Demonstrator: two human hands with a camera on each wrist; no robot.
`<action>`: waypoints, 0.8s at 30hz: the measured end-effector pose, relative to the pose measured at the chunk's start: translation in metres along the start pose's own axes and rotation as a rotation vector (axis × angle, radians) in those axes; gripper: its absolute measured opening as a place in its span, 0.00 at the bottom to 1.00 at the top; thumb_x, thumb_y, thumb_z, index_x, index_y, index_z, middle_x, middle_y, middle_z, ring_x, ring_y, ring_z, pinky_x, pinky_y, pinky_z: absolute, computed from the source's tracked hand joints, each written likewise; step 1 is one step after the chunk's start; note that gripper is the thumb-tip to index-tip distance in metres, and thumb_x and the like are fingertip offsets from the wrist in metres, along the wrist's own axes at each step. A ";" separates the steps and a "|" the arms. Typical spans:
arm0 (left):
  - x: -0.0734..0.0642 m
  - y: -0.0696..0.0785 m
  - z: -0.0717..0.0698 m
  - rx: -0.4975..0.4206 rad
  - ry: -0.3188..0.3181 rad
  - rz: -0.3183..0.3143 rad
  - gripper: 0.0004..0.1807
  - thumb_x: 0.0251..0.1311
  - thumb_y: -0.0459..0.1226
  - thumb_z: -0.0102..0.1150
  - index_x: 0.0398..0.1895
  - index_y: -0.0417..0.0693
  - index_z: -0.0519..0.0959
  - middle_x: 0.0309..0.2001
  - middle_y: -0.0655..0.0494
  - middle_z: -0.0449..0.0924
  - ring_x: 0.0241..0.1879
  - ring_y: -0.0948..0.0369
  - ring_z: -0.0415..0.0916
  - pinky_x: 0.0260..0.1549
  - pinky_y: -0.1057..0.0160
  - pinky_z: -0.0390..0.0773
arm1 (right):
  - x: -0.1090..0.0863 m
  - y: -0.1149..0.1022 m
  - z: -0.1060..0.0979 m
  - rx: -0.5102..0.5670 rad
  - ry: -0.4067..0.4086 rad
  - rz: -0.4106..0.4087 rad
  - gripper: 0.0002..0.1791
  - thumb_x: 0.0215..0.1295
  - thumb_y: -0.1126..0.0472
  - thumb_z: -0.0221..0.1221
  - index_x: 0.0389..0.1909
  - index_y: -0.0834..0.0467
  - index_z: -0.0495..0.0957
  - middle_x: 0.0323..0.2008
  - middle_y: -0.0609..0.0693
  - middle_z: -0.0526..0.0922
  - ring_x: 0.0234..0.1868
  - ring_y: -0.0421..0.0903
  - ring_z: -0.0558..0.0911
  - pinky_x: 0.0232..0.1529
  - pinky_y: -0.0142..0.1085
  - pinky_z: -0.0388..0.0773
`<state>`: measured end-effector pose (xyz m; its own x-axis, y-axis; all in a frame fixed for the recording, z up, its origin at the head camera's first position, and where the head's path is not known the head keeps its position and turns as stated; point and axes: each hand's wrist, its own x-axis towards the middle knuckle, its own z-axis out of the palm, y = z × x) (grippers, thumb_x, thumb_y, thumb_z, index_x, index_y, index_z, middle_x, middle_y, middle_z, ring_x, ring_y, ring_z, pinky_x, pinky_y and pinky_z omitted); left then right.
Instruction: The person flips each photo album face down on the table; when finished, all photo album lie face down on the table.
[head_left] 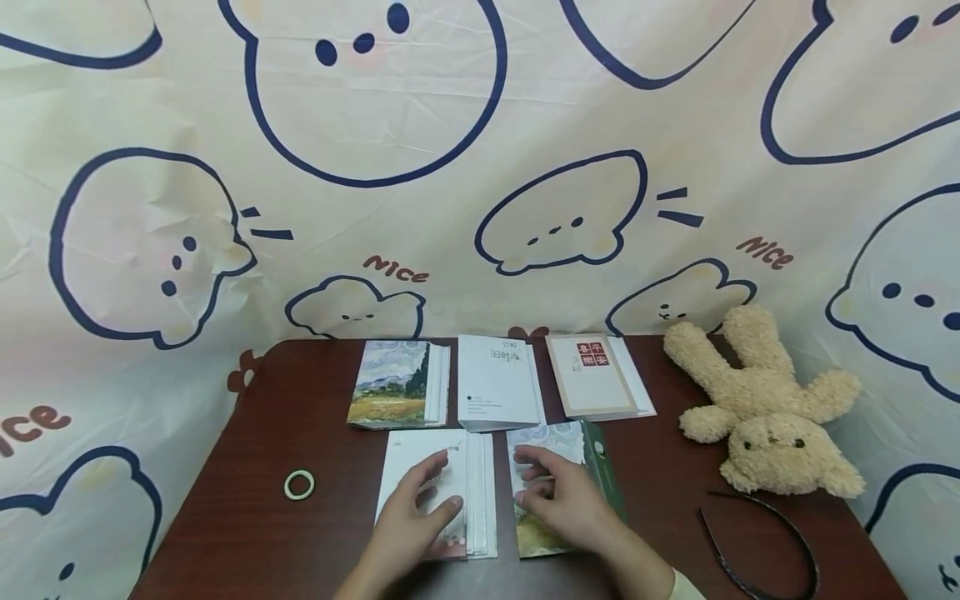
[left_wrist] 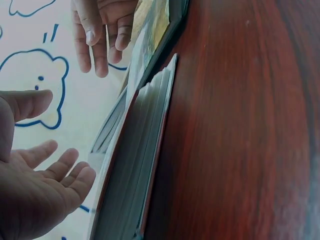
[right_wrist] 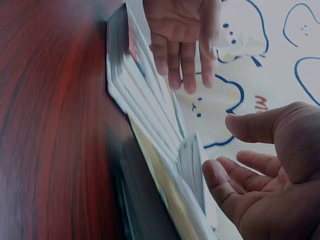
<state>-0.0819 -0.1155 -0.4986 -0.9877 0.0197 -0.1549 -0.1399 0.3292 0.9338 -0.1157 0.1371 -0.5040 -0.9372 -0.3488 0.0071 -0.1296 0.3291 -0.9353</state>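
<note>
My left hand [head_left: 408, 517] hovers over the front-left white book [head_left: 480, 500], fingers loosely bent and holding nothing. Over the front-right book [head_left: 534, 537], which has a painted landscape cover and a dark green side, is my right hand [head_left: 573, 504], also with nothing in it. In the left wrist view, the page edges of a thick book [left_wrist: 135, 165] show beside the left hand's spread fingers. The right wrist view has the right hand [right_wrist: 270, 175] next to the books' white pages [right_wrist: 145, 105], thumb apart from the fingers.
Behind stand three more books: a landscape one [head_left: 390, 383], a plain white one [head_left: 498, 396] and one with a red stamp [head_left: 596, 383]. A pale green ring [head_left: 288, 486] lies left; a plush bear [head_left: 780, 450] and a black headband [head_left: 807, 550] lie right on the brown table [head_left: 247, 550].
</note>
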 end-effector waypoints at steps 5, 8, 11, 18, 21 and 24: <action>-0.003 -0.004 -0.008 0.024 0.055 0.018 0.35 0.62 0.37 0.73 0.73 0.47 0.72 0.71 0.46 0.73 0.73 0.40 0.64 0.69 0.36 0.64 | 0.006 -0.005 0.014 -0.021 -0.034 -0.022 0.32 0.64 0.67 0.69 0.68 0.65 0.73 0.60 0.62 0.81 0.56 0.58 0.84 0.56 0.44 0.82; -0.004 -0.005 -0.015 0.062 0.079 0.019 0.35 0.62 0.38 0.73 0.73 0.49 0.73 0.70 0.47 0.73 0.73 0.39 0.64 0.69 0.36 0.64 | 0.010 -0.008 0.021 -0.033 -0.059 -0.019 0.32 0.65 0.64 0.69 0.69 0.62 0.73 0.62 0.61 0.81 0.60 0.58 0.82 0.60 0.47 0.80; -0.004 -0.008 -0.021 0.100 0.102 0.005 0.35 0.63 0.38 0.73 0.73 0.49 0.72 0.70 0.46 0.72 0.72 0.38 0.65 0.68 0.35 0.65 | 0.012 -0.010 0.028 -0.062 -0.077 -0.011 0.32 0.64 0.61 0.70 0.69 0.60 0.74 0.64 0.58 0.80 0.63 0.58 0.81 0.62 0.50 0.78; -0.006 -0.013 -0.035 0.144 0.126 -0.029 0.36 0.64 0.38 0.71 0.74 0.47 0.70 0.72 0.42 0.68 0.75 0.39 0.60 0.70 0.36 0.62 | 0.014 -0.015 0.042 -0.166 -0.073 -0.007 0.33 0.61 0.57 0.72 0.68 0.55 0.76 0.63 0.57 0.80 0.61 0.59 0.81 0.61 0.55 0.78; -0.007 -0.016 -0.042 0.165 0.129 -0.055 0.37 0.65 0.40 0.71 0.75 0.45 0.69 0.72 0.39 0.67 0.75 0.38 0.60 0.69 0.36 0.64 | 0.016 -0.015 0.049 -0.230 -0.079 -0.031 0.33 0.61 0.55 0.72 0.68 0.53 0.76 0.64 0.55 0.79 0.60 0.57 0.81 0.60 0.52 0.78; -0.008 -0.021 -0.048 0.166 0.132 -0.060 0.38 0.65 0.40 0.71 0.76 0.43 0.67 0.73 0.38 0.65 0.74 0.38 0.60 0.68 0.37 0.66 | 0.017 -0.013 0.056 -0.283 -0.090 -0.067 0.34 0.60 0.54 0.72 0.68 0.53 0.75 0.67 0.53 0.76 0.65 0.56 0.77 0.64 0.52 0.75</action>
<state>-0.0743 -0.1675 -0.5014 -0.9800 -0.1253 -0.1547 -0.1962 0.4772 0.8566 -0.1123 0.0778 -0.5117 -0.8928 -0.4499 0.0224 -0.2869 0.5295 -0.7983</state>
